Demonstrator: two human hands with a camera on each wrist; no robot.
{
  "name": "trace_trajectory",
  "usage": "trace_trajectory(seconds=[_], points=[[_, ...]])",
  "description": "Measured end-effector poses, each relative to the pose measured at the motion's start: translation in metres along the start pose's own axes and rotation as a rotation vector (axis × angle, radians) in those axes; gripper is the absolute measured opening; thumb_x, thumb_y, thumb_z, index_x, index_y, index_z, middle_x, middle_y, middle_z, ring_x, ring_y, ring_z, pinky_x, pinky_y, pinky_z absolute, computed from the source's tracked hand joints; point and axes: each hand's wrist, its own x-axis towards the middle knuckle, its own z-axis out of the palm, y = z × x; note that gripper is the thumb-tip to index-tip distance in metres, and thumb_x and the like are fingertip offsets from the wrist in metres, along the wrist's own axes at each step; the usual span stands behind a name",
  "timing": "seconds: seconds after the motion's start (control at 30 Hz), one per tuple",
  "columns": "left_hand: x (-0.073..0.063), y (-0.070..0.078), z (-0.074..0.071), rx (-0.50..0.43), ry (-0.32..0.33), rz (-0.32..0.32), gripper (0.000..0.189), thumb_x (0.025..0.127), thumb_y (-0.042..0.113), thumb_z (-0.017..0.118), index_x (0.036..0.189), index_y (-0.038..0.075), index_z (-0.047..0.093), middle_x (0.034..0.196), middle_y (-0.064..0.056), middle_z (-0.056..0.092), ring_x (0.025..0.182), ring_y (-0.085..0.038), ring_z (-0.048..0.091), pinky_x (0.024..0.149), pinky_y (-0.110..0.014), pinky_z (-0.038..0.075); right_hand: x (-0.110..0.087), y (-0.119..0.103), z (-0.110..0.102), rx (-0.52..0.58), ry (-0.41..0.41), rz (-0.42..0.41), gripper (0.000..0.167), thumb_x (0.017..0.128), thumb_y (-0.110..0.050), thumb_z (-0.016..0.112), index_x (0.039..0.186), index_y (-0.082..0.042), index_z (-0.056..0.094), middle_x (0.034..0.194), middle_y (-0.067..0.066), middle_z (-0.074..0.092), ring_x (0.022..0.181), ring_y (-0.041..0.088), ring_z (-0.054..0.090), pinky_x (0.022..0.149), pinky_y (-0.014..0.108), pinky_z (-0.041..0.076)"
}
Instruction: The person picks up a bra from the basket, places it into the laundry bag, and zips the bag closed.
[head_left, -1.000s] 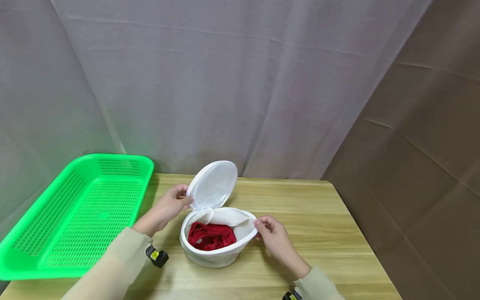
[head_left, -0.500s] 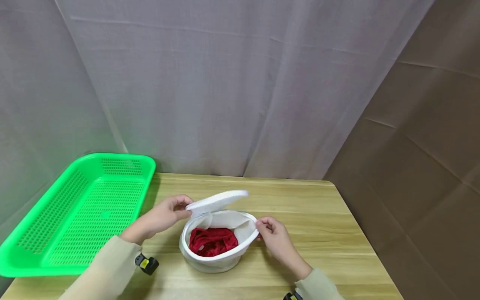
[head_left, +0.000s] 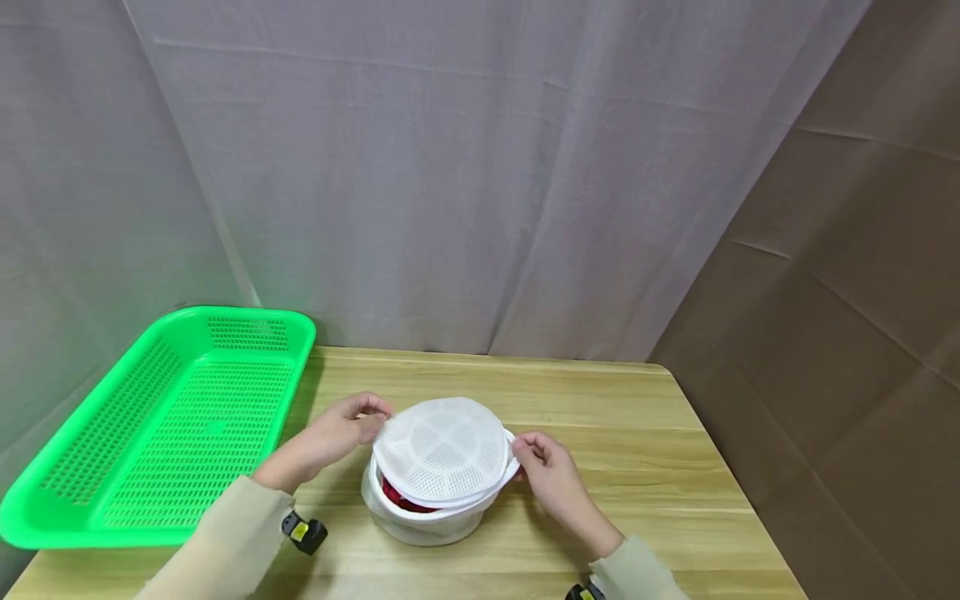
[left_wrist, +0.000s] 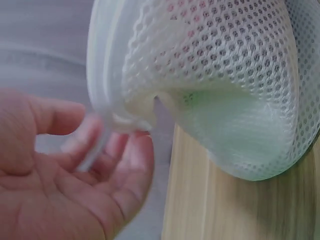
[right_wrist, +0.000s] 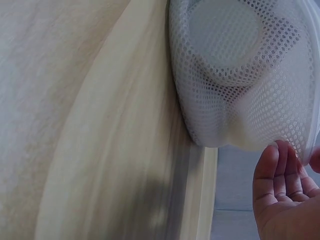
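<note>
A white mesh laundry bag [head_left: 422, 530] stands on the table in the head view. Its round mesh lid [head_left: 444, 450] lies tilted over the mouth, leaving a gap at the front left. Through that gap shows red cloth [head_left: 401, 497], mostly hidden. My right hand [head_left: 553, 475] pinches the bag's rim at the right. My left hand [head_left: 336, 432] is at the lid's left edge. In the left wrist view its thumb stands apart from its loosely bent fingers [left_wrist: 135, 160], which are close to the bag's rim [left_wrist: 102, 60]; whether they touch it I cannot tell.
A green perforated plastic basket [head_left: 300, 367] sits at the table's left side. Grey curtain [head_left: 450, 208] hangs behind the wooden table [head_left: 637, 467], and a brown cloth wall [head_left: 847, 333] stands along the right.
The lid has swung down from upright onto the bag's mouth, covering most of the red cloth. My left hand has lowered with it and loosened. My right hand has stayed at the rim.
</note>
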Motion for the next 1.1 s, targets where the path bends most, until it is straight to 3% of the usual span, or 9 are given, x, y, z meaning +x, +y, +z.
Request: trace_trajectory(seconds=[0.17,0.3,0.43,0.57,0.77,0.93,1.1], points=[[0.003,-0.002,0.009,0.080,-0.001,-0.046,0.029,0.099,0.027,0.054,0.116,0.004,0.060,0.101,-0.006,0.062,0.089,-0.020,0.058,0.080,-0.041,0.049,0.001,0.000,0.000,-0.036,-0.004,-0.021,0.015,0.098,-0.013,0.057,0.099,0.000,0.064,0.081,0.009,0.065,0.070,0.020,0.061,0.067,0.040,0.055],[0.004,0.001,0.015,0.104,-0.042,-0.026,0.024,0.098,0.023,0.057,0.113,0.005,0.062,0.097,-0.005,0.064,0.090,-0.018,0.060,0.081,-0.037,0.049,-0.001,-0.006,0.000,-0.025,-0.002,-0.024,0.015,0.099,-0.013,0.056,0.098,0.000,0.065,0.082,0.009,0.065,0.072,0.020,0.062,0.068,0.040,0.055],[0.006,0.005,0.019,0.072,-0.055,0.003,0.027,0.096,0.016,0.059,0.119,0.003,0.059,0.099,-0.007,0.064,0.087,-0.019,0.062,0.077,-0.035,0.051,-0.005,-0.013,-0.002,-0.015,-0.003,-0.041,0.016,0.099,-0.011,0.055,0.099,0.003,0.063,0.083,0.009,0.065,0.071,0.019,0.062,0.066,0.036,0.055],[0.010,0.009,0.020,0.036,-0.027,0.054,0.031,0.094,0.011,0.061,0.124,0.002,0.056,0.102,-0.010,0.064,0.087,-0.019,0.062,0.074,-0.032,0.052,-0.003,-0.009,-0.006,-0.001,-0.008,-0.025,0.014,0.099,-0.006,0.054,0.100,0.005,0.062,0.084,0.011,0.065,0.073,0.020,0.063,0.067,0.036,0.056],[0.014,0.016,0.020,0.001,0.052,0.090,0.038,0.092,0.003,0.061,0.129,0.009,0.055,0.110,-0.011,0.063,0.096,-0.022,0.059,0.078,-0.034,0.052,-0.005,-0.011,-0.010,0.016,0.002,-0.031,0.009,0.096,-0.002,0.055,0.095,0.004,0.062,0.083,0.011,0.064,0.073,0.019,0.061,0.068,0.035,0.056],[0.017,0.016,0.020,0.011,0.113,0.154,0.038,0.093,0.001,0.060,0.129,0.010,0.058,0.115,-0.010,0.063,0.102,-0.024,0.057,0.083,-0.035,0.050,-0.006,-0.010,-0.011,-0.019,-0.002,-0.040,0.008,0.095,-0.005,0.058,0.091,0.000,0.063,0.081,0.011,0.064,0.075,0.029,0.062,0.069,0.041,0.055],[0.020,0.014,0.023,0.029,0.096,0.208,0.035,0.092,0.002,0.062,0.125,0.011,0.063,0.122,-0.007,0.062,0.106,-0.024,0.056,0.084,-0.034,0.049,-0.006,-0.011,-0.011,-0.009,-0.016,-0.049,0.010,0.097,-0.008,0.057,0.095,0.000,0.064,0.083,0.010,0.065,0.077,0.029,0.062,0.069,0.041,0.055]])
